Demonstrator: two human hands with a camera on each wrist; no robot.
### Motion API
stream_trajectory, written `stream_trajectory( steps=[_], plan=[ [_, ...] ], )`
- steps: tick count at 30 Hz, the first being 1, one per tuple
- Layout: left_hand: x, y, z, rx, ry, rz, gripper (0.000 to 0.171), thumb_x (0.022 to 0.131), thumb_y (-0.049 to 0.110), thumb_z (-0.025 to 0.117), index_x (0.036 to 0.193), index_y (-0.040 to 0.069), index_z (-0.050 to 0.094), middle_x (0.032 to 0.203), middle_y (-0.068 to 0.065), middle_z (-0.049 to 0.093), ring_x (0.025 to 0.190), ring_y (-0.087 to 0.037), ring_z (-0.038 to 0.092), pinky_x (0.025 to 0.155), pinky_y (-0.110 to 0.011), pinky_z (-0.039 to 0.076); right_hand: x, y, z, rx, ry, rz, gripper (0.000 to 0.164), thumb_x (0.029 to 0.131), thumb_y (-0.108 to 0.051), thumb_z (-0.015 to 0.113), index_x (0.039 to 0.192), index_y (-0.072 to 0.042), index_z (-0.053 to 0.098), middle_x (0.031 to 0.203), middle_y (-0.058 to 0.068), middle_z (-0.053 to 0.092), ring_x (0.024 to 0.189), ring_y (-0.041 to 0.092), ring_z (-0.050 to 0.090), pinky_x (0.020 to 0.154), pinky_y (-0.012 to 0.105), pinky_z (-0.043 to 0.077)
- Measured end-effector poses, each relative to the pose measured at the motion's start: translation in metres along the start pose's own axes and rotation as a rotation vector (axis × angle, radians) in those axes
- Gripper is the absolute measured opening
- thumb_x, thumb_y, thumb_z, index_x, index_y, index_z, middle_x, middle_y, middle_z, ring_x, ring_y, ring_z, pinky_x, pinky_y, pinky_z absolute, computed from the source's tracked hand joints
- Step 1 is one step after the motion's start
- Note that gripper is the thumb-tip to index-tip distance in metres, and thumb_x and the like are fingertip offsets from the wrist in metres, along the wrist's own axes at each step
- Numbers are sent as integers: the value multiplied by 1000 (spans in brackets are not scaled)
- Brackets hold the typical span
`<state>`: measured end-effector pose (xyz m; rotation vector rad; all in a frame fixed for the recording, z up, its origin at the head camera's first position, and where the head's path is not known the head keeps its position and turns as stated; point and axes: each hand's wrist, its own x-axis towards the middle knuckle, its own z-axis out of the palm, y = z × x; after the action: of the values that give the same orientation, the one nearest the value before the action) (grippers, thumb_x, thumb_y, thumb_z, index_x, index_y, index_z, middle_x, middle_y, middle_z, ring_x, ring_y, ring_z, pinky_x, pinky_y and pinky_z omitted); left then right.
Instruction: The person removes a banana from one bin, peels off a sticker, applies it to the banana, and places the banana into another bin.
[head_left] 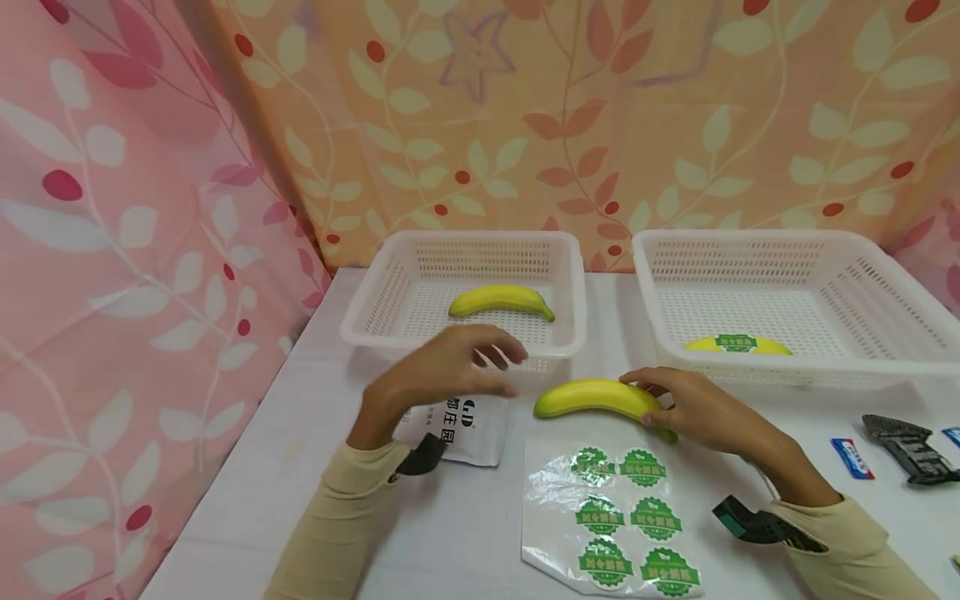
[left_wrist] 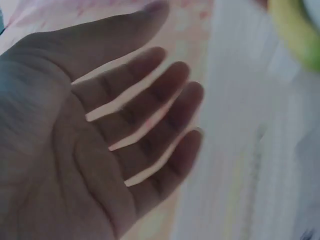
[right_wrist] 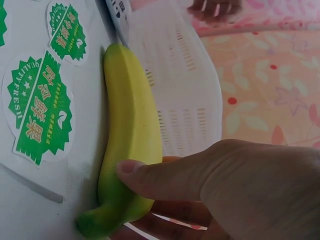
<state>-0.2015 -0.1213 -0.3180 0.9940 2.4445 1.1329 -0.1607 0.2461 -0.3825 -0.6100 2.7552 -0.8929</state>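
Observation:
A yellow banana (head_left: 588, 395) with green ends lies on the white table just above a sheet of green round stickers (head_left: 615, 517). My right hand (head_left: 693, 406) holds it near its stem end, the thumb (right_wrist: 150, 177) on one side and the fingers behind. My left hand (head_left: 457, 362) is raised in front of the left basket, above a white printed packet (head_left: 465, 429). Its fingers are spread and loosely bent, and nothing is in the palm (left_wrist: 65, 145). A second banana (head_left: 501, 300) lies inside the left basket.
Two white plastic baskets stand at the back, the left basket (head_left: 360, 329) and the right basket (head_left: 810, 365). Inside the right one is a yellow fruit (head_left: 738, 343) bearing a green sticker. At the right lie a small blue-and-red packet (head_left: 852, 459) and a black wrapped item (head_left: 911, 450).

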Motion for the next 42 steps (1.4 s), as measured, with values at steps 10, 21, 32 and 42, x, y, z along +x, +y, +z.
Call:
stream_trajectory(
  steps=[10,21,32,42],
  plan=[
    [30,9,91,209,-326,41,37,87,21,90,119,10,73,118,1,70,109,-10,63,97,-18,48,-1,1,1,13,10,-17,51,92,-9,81,141,-8,65,127,10,72,115,29,67,93,52,58],
    [30,8,127,409,-276,29,70,81,35,95,141,20,61,128,0,57,107,-6,53,94,-18,48,-1,1,2,17,5,1,52,92,-10,81,142,-7,64,127,12,72,114,31,68,92,53,60],
    [33,6,130,316,-232,-7,71,80,27,95,142,17,61,118,3,56,102,-4,52,91,-16,47,-1,2,0,12,3,7,52,93,-11,80,143,-7,64,130,14,71,118,34,67,92,54,59],
    [39,3,127,270,-298,18,61,84,15,92,139,10,66,126,4,70,107,-1,59,97,-16,47,-10,-17,-4,-93,67,20,54,93,-15,83,143,-10,64,143,19,64,132,44,58,105,69,48]
  ],
)
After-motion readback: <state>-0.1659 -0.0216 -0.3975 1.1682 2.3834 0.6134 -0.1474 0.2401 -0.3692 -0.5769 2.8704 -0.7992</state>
